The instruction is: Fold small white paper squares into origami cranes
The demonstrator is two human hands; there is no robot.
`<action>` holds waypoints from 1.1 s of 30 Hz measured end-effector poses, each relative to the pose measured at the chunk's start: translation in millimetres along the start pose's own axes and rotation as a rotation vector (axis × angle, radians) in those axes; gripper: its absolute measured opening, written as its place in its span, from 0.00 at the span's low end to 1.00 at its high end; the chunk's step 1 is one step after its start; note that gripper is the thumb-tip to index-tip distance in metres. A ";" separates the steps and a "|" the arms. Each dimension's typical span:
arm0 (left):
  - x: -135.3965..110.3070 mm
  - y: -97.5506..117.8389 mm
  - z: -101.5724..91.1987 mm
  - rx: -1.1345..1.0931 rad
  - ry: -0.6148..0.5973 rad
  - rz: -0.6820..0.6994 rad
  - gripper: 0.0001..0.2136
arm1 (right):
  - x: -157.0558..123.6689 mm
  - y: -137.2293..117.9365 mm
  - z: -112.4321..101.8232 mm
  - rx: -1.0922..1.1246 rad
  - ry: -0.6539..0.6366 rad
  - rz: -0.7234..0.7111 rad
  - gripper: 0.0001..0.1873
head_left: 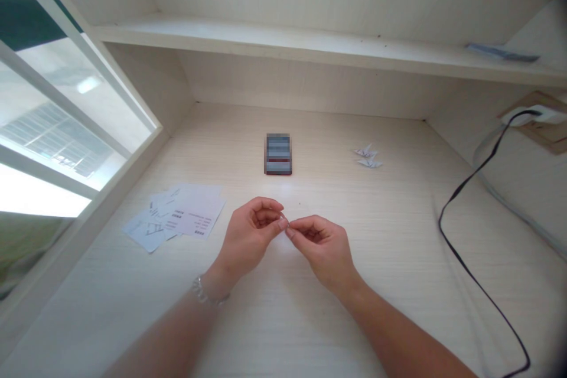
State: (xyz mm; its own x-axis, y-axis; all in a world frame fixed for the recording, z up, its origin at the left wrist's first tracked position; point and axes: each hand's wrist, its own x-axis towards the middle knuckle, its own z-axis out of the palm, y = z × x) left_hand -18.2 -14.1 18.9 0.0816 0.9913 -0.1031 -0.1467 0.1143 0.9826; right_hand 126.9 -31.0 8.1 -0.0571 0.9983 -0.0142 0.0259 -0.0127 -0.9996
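My left hand (254,230) and my right hand (321,242) meet over the middle of the desk, thumbs and forefingers pinched together. Between the fingertips is a small piece of folded paper (284,220), pale and mostly covered by the fingers. A bracelet of clear beads (206,294) circles my left wrist. Beyond my hands, toward the right, two small folded paper cranes (367,162) lie close together. To the left of my left hand is a loose pile of printed paper slips (195,207), overlapping each other.
A phone (278,155) with a blurred screen lies flat beyond my hands. A shelf (283,47) crosses above the desk (390,319). At right, a black cable (460,257) runs down from a wall socket (538,121). A window (66,100) borders the left side.
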 end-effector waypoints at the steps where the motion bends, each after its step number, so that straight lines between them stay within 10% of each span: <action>1: -0.3 -0.8 0.2 0.010 0.003 0.007 0.11 | 1.0 0.7 0.1 0.027 -0.013 0.021 0.06; 33: 3.3 -1.9 -0.7 -0.016 0.049 -0.170 0.17 | 13.0 10.6 -4.3 0.089 -0.209 0.275 0.13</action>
State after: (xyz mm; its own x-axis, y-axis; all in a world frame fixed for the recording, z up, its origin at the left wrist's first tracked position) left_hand -18.4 -11.0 16.5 0.0588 0.9596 -0.2750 -0.1501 0.2808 0.9479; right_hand 130.7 -18.0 -2.6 -0.2631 0.9236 -0.2787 -0.0177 -0.2935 -0.9558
